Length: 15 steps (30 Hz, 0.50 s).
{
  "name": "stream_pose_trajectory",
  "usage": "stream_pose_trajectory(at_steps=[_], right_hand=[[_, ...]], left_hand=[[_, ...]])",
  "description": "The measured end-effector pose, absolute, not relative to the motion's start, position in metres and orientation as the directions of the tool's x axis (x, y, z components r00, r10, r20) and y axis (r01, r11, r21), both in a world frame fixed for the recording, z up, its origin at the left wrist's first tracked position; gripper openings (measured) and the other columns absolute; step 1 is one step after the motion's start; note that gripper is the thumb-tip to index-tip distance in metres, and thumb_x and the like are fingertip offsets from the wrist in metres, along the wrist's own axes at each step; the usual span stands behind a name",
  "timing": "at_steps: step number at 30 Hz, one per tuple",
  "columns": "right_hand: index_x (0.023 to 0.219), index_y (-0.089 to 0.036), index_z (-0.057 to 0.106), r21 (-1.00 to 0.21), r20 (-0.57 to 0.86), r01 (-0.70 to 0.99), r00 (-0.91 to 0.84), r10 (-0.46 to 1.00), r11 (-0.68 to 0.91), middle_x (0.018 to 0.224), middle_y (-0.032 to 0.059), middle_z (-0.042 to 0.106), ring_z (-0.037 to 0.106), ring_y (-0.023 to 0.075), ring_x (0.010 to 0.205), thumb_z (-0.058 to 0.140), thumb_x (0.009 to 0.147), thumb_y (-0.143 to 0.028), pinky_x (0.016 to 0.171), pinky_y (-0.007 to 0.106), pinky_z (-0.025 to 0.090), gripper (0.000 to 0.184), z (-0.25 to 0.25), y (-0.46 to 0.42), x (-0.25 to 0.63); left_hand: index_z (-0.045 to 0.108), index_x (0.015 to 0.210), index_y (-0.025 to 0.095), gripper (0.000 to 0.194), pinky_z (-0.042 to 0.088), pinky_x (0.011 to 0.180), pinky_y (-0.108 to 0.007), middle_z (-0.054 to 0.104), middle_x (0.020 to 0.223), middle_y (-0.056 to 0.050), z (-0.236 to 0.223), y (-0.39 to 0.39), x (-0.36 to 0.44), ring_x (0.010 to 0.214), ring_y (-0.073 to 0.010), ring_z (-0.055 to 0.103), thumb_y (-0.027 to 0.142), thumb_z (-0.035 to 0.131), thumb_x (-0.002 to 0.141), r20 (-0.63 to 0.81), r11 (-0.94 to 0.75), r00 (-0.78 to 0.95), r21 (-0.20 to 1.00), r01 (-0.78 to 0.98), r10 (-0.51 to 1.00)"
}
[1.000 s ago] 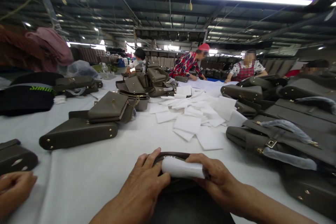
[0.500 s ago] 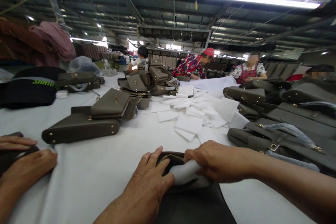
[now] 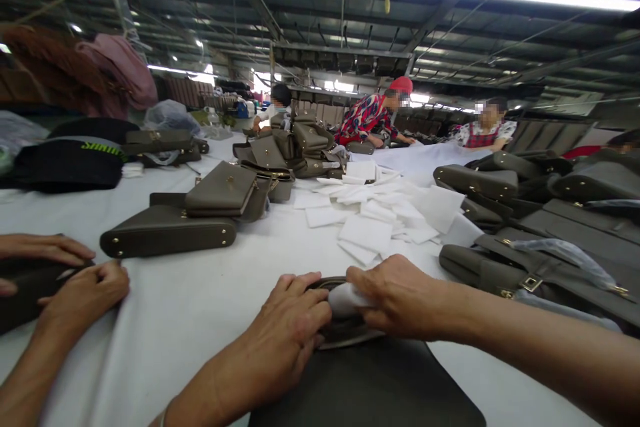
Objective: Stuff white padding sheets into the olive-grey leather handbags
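Observation:
A dark olive handbag (image 3: 370, 380) lies in front of me on the white table (image 3: 200, 307), its open mouth facing away. My left hand (image 3: 290, 327) grips the near left rim of that opening with curled fingers. My right hand (image 3: 395, 297) is closed round a white foam sheet (image 3: 343, 299) and presses it into the opening. Most of the sheet is hidden under my fingers.
A co-worker's two hands (image 3: 75, 287) work on another dark bag (image 3: 25, 287) at the left edge. Loose white foam sheets (image 3: 375, 213) lie mid-table. Olive bags lie ahead left (image 3: 170, 233) and stacked at the right (image 3: 540, 247). Several people work at the far end.
The rolled white sheet has gone deeper into the bag's mouth under my right hand. My left hand's fingers have curled onto the rim. The co-worker's hands moved in at the left.

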State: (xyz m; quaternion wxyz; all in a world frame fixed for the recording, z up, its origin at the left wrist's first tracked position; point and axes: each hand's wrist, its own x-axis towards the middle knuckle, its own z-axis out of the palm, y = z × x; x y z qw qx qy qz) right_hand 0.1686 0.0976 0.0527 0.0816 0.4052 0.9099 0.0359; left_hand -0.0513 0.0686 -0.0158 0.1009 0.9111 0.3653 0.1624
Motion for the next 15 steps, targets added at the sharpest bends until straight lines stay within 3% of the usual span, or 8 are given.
stream_pose_trajectory(at_steps=[4, 7, 13, 15], right_hand=[[0.099, -0.018, 0.052, 0.050, -0.167, 0.661, -0.734, 0.659, 0.749, 0.082, 0.0071, 0.068, 0.064, 0.0236, 0.072, 0.054, 0.074, -0.021, 0.056, 0.028, 0.031, 0.026, 0.059, 0.101, 0.158], [0.102, -0.016, 0.053, 0.033, -0.214, 0.681, -0.710, 0.671, 0.732, 0.082, 0.0094, 0.068, 0.064, 0.0243, 0.073, 0.052, 0.074, -0.019, 0.056, 0.028, 0.030, 0.028, 0.063, 0.106, 0.151], [0.103, -0.015, 0.055, -0.144, -0.309, 0.744, -0.661, 0.684, 0.653, 0.091, 0.0100, 0.068, 0.064, 0.0224, 0.078, 0.056, 0.072, -0.018, 0.056, 0.025, 0.036, 0.031, 0.066, 0.108, 0.148], [0.104, -0.014, 0.058, -0.125, -0.379, 0.759, -0.631, 0.677, 0.638, 0.094, 0.0109, 0.069, 0.064, 0.0221, 0.078, 0.057, 0.071, -0.017, 0.056, 0.024, 0.037, 0.033, 0.065, 0.109, 0.143]], left_hand=[[0.057, 0.087, 0.019, 0.016, 0.031, 0.099, -0.054, 0.066, 0.091, -0.005, -0.015, 0.071, -0.044, 0.109, -0.0289, 0.050, 0.008, 0.045, 0.085, 0.271, -0.653, 0.604, 0.148, 0.743, 0.749], [0.058, 0.078, 0.018, 0.016, 0.033, 0.090, -0.054, 0.064, 0.077, -0.005, -0.017, 0.071, -0.042, 0.089, -0.0275, 0.052, 0.007, 0.047, 0.083, 0.288, -0.625, 0.587, 0.054, 0.779, 0.757], [0.050, 0.075, 0.017, 0.010, 0.035, 0.085, -0.045, 0.058, 0.079, -0.005, -0.026, 0.082, -0.048, 0.083, -0.0222, 0.048, 0.010, 0.049, 0.082, 0.466, -0.784, 0.662, 0.127, 0.607, 0.588], [0.047, 0.075, 0.017, 0.011, 0.036, 0.082, -0.043, 0.057, 0.078, -0.004, -0.029, 0.086, -0.048, 0.083, -0.0217, 0.047, 0.012, 0.049, 0.084, 0.524, -0.809, 0.648, 0.153, 0.567, 0.553]])
